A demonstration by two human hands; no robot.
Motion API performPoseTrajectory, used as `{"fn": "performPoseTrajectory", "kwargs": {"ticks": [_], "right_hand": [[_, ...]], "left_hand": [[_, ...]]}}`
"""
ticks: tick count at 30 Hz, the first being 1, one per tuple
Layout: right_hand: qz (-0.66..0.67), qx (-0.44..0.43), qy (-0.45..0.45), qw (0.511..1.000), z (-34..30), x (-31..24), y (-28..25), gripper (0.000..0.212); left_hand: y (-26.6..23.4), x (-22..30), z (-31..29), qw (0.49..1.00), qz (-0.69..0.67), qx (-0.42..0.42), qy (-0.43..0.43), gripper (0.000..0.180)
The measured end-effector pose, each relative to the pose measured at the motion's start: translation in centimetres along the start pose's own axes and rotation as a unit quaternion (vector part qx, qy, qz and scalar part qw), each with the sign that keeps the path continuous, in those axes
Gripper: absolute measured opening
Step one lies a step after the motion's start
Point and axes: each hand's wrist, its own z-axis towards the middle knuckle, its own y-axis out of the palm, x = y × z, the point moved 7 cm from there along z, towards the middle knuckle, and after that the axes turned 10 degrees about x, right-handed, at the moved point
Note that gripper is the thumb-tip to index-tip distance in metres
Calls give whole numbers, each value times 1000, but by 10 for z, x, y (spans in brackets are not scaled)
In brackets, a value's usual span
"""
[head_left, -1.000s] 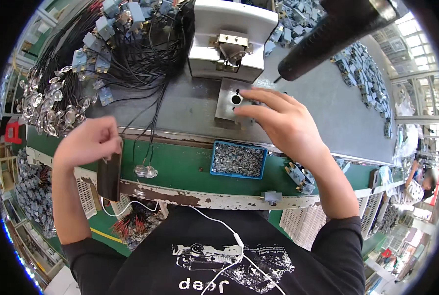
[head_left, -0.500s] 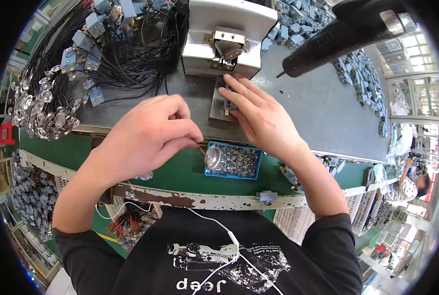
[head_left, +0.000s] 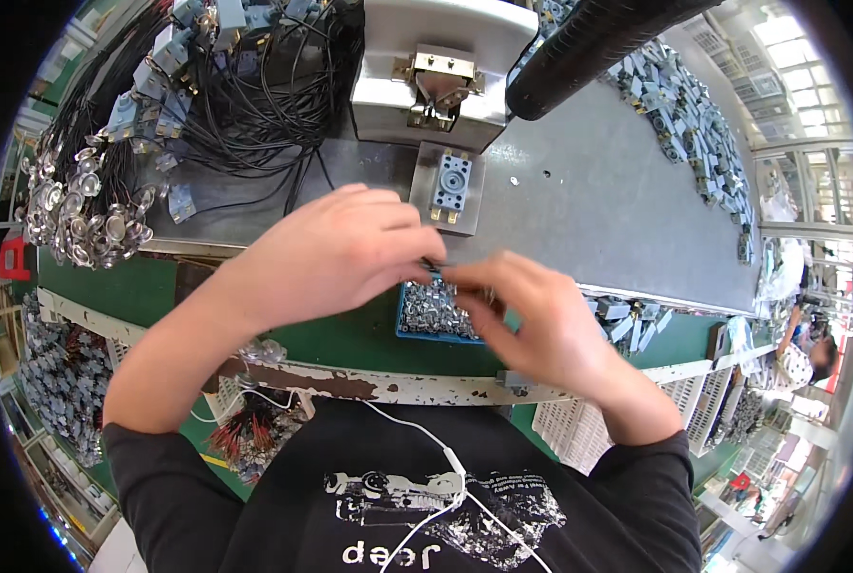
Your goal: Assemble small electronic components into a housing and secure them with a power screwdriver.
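Observation:
My left hand (head_left: 350, 250) is closed in a pinch above the blue tray (head_left: 436, 335). A thin dark wire (head_left: 435, 265) shows at its fingertips; the round metal cap that hung from it earlier is out of sight. My right hand (head_left: 541, 315) meets it from the right, thumb and fingers bent together and a little blurred; what they hold is hidden. Just beyond the hands, a grey switch housing (head_left: 451, 183) with a round centre and brass terminals lies on a flat metal block (head_left: 470, 218). Small metal parts (head_left: 436, 307) fill the tray.
Behind the block stands a white metal fixture (head_left: 379, 95) with a clamp. A black tool (head_left: 589, 57) hangs at upper right. Black wires (head_left: 274, 115) with metal caps (head_left: 87, 205) heap at left. Grey housings (head_left: 699, 153) pile at right. A chipped rail (head_left: 417, 390) runs in front of me.
My right hand has left the housing on the block and come down and nearer to my left hand. My left hand has moved right. The black tool has shifted up and left.

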Motion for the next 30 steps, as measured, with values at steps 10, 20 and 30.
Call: {"fn": "performPoseTrajectory", "kwargs": {"ticks": [10,20,30], "right_hand": [[99,168,129,972,10,31,-17,37],[311,335,116,882,18,31,-6,25],[333,-53,257,906,37,40,-3,24]], "left_hand": [[-15,-21,11,995,-74,20,-57,19],[-1,-34,-2,973,-161,35,-162,20],[-23,-10,9,998,21,61,11,19]]}}
